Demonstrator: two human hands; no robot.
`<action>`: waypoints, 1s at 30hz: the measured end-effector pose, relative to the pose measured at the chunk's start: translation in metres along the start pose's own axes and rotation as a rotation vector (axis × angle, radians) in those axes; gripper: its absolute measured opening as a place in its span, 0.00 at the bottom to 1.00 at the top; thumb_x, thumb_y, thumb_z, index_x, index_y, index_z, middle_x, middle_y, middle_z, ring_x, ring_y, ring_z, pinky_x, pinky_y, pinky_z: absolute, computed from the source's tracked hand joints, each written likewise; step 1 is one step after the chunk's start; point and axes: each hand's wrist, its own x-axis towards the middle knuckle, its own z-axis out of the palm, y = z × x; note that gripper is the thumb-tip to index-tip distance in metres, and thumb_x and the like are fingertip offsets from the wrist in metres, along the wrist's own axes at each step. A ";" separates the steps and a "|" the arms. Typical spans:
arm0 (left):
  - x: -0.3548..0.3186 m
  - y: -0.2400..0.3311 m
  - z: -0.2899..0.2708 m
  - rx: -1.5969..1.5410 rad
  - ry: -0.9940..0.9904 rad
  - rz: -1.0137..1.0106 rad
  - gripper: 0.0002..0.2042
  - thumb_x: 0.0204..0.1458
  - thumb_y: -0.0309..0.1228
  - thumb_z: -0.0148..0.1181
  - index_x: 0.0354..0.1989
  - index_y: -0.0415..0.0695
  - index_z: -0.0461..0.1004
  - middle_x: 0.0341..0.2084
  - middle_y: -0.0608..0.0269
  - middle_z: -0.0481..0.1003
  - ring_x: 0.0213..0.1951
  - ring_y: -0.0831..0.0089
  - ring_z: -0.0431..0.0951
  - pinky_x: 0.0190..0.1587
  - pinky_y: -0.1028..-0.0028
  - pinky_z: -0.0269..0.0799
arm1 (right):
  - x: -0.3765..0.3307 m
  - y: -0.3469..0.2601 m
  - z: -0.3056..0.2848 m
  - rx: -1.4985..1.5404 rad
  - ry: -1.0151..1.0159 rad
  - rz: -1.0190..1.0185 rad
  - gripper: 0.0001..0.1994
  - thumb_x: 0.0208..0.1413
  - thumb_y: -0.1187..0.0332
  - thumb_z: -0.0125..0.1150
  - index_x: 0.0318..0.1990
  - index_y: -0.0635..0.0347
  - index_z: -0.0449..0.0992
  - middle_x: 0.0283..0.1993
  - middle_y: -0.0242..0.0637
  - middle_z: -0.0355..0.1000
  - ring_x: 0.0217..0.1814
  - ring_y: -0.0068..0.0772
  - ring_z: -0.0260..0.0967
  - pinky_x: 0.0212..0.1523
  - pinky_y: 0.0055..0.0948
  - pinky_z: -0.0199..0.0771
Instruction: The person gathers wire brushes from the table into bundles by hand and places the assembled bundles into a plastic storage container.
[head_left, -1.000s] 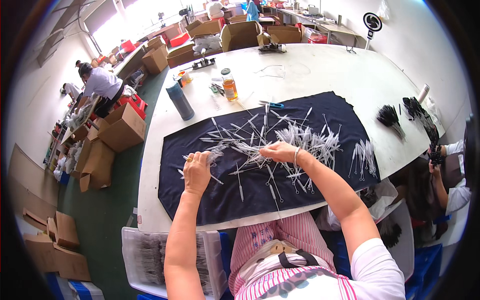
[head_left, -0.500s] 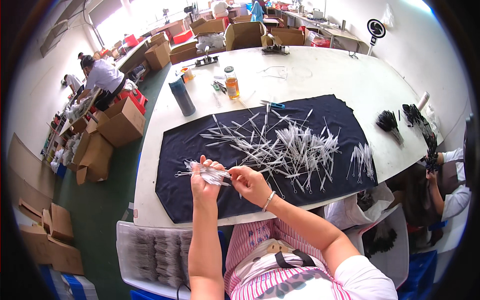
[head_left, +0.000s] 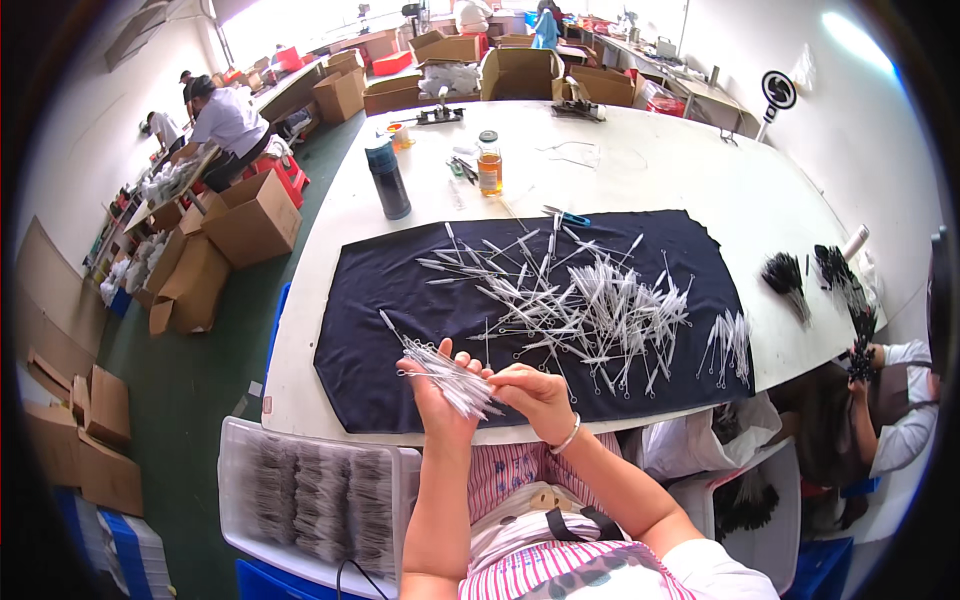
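Plastic sticks (head_left: 447, 372), thin and clear, are lying as a small bundle in the left hand (head_left: 440, 395), which is closing its fingers around them just above the near edge of the dark cloth (head_left: 380, 300). Right hand (head_left: 540, 395) is touching the bundle from the side and pinching its end with curled fingers. Many more loose sticks (head_left: 580, 310) are spreading over the middle of the cloth on the white counter (head_left: 700, 180). Further back on the counter, a dark bottle (head_left: 387, 180) and a jar of amber liquid (head_left: 489, 165) are standing upright. A clear tray (head_left: 310, 495) with sorted bundles is sitting below the counter edge.
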 end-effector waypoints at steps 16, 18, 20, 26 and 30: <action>-0.013 -0.032 0.006 0.505 0.105 0.143 0.09 0.54 0.31 0.48 0.42 0.43 0.64 0.19 0.69 0.66 0.21 0.82 0.66 0.26 0.82 0.66 | 0.001 -0.060 0.012 -0.655 -0.068 -0.168 0.15 0.40 0.71 0.63 0.39 0.59 0.71 0.20 0.33 0.64 0.16 0.22 0.61 0.17 0.19 0.60; -0.017 -0.034 0.008 0.518 0.047 0.086 0.10 0.54 0.32 0.48 0.43 0.44 0.65 0.22 0.70 0.68 0.24 0.83 0.67 0.28 0.82 0.66 | 0.005 -0.040 0.005 -0.691 -0.129 -0.253 0.12 0.41 0.72 0.62 0.36 0.59 0.72 0.21 0.35 0.66 0.18 0.27 0.64 0.18 0.22 0.63; -0.021 -0.033 0.016 0.548 0.127 0.066 0.10 0.54 0.32 0.48 0.43 0.44 0.64 0.21 0.70 0.67 0.24 0.82 0.68 0.28 0.81 0.67 | 0.007 -0.037 0.004 -0.752 -0.064 -0.376 0.04 0.42 0.75 0.60 0.28 0.63 0.72 0.21 0.37 0.67 0.21 0.25 0.65 0.21 0.21 0.64; -0.018 -0.025 0.014 0.578 0.195 -0.003 0.11 0.54 0.33 0.48 0.44 0.45 0.64 0.19 0.67 0.65 0.22 0.77 0.68 0.26 0.73 0.70 | 0.009 -0.092 0.005 -0.670 0.230 -0.535 0.04 0.51 0.75 0.50 0.26 0.64 0.69 0.27 0.38 0.66 0.23 0.25 0.62 0.23 0.19 0.61; -0.024 -0.033 0.013 0.668 0.086 -0.039 0.13 0.52 0.34 0.51 0.44 0.45 0.64 0.18 0.71 0.63 0.21 0.80 0.65 0.23 0.78 0.65 | 0.024 -0.067 -0.009 -0.624 0.154 -0.198 0.04 0.51 0.73 0.52 0.29 0.64 0.68 0.22 0.40 0.66 0.19 0.26 0.63 0.22 0.21 0.63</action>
